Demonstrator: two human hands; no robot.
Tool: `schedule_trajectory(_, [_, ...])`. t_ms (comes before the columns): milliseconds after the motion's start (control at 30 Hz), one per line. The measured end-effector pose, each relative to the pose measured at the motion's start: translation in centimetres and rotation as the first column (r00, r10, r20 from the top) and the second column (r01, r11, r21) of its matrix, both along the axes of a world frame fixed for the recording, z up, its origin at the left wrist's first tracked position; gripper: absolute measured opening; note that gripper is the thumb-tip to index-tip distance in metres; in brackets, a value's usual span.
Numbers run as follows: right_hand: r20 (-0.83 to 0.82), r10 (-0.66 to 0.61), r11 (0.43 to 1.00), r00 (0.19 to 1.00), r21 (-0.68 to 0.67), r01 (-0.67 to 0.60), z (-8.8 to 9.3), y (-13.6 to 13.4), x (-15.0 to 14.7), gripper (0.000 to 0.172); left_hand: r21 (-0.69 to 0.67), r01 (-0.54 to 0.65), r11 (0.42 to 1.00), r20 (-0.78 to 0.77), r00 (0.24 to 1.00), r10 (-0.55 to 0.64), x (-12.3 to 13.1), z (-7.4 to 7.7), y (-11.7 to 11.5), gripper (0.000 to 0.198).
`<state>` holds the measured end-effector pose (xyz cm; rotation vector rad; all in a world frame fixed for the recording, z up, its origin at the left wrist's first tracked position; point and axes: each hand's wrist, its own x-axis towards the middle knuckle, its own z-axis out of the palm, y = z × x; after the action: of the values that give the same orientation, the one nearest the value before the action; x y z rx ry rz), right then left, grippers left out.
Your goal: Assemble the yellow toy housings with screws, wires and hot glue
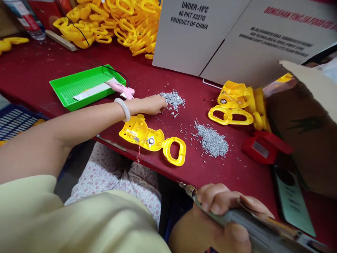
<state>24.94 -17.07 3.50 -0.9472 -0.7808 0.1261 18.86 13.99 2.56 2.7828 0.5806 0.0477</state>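
Note:
My left hand [155,104] reaches to the left edge of a pile of small clear-silver pieces [174,99], its fingers pinched together; what they hold, if anything, is hidden. Below it lies an open yellow plastic shell [142,133] with a round metal part, thin wires and a ring-shaped handle. At the lower right my right hand [223,207] is wrapped round a grey electric screwdriver [252,225], whose metal tip points left past the table's front edge. A heap of small silver screws [212,140] sits right of the shell.
A green tray [86,86] holds a white strip, with a pink glue gun [122,89] at its corner. More yellow shells [233,102], a red box [260,147] and a phone [295,200] are at right. White cartons [200,42] and heaped yellow parts [126,21] stand behind.

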Motion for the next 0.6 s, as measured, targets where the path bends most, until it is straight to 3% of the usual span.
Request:
schedule_trajectory(267, [0.067, 0.079, 0.997, 0.995, -0.004, -0.078, 0.2, 0.2, -0.1, 0.031, 0.004, -0.023, 1.0, -0.076, 0.997, 0.023, 0.7, -0.3, -0.2, 0.018])
schedule_trajectory(400, [0.098, 0.089, 0.996, 0.991, 0.003, -0.09, 0.3, 0.0, -0.4, 0.031, 0.031, -0.055, 0.998, 0.051, 0.997, 0.054, 0.4, 1.5, -1.2, 0.023])
schedule_trajectory(500, [0.056, 0.056, 0.998, 0.997, -0.009, -0.055, 0.8, 0.0, -0.7, 0.03, -0.052, -0.135, 0.989, 0.281, 0.949, 0.144, -2.5, 4.1, -3.5, 0.026])
schedule_trajectory(600, [0.047, 0.047, 0.999, 0.998, -0.029, -0.046, 1.9, 0.2, -1.1, 0.027, -0.253, -0.114, 0.961, 0.47, 0.854, 0.225, -7.4, 5.8, -7.5, 0.016])
